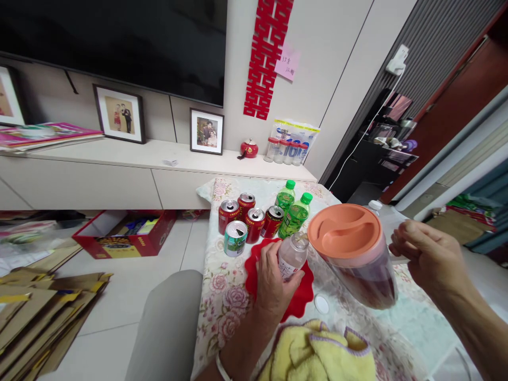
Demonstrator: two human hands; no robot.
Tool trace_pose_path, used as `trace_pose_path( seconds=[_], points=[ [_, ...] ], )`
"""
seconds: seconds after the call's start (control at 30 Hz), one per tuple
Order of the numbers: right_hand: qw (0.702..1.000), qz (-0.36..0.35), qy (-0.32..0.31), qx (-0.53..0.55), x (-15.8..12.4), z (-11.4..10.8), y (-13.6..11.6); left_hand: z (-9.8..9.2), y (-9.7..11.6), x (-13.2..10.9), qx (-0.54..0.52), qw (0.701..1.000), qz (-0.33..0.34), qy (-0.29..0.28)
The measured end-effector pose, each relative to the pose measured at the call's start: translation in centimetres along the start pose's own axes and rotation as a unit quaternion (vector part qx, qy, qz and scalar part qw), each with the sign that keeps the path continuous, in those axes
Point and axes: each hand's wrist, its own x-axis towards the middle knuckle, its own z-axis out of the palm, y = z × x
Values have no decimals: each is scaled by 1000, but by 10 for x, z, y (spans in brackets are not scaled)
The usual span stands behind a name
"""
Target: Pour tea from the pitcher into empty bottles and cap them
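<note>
My left hand (273, 278) is closed around a clear plastic bottle (291, 256) with a label, its mouth uncapped, above a red scalloped mat (305, 301). My right hand (426, 251) grips the handle of a clear pitcher (367, 280) with an orange lid (345, 231). Dark reddish liquid sits in the pitcher, which leans left with its rim close to the bottle's mouth. I cannot tell whether the two touch. A round white cap (321, 304) lies right of the mat.
Behind the bottle stand several opened cans (254, 224) and two green-capped bottles (293, 216). A yellow towel (321, 354) lies at the near edge of the flowered tablecloth (216, 307). Another white-capped bottle (374, 205) is behind the pitcher. A red box (127, 243) sits on the floor.
</note>
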Motion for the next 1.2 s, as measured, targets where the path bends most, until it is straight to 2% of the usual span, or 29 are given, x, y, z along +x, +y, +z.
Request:
trace_pose_path(
  seconds=[1.2],
  points=[
    [1000, 12, 22, -4, 1, -2, 0, 0, 0, 0, 1, 1000, 5, -3]
  ],
)
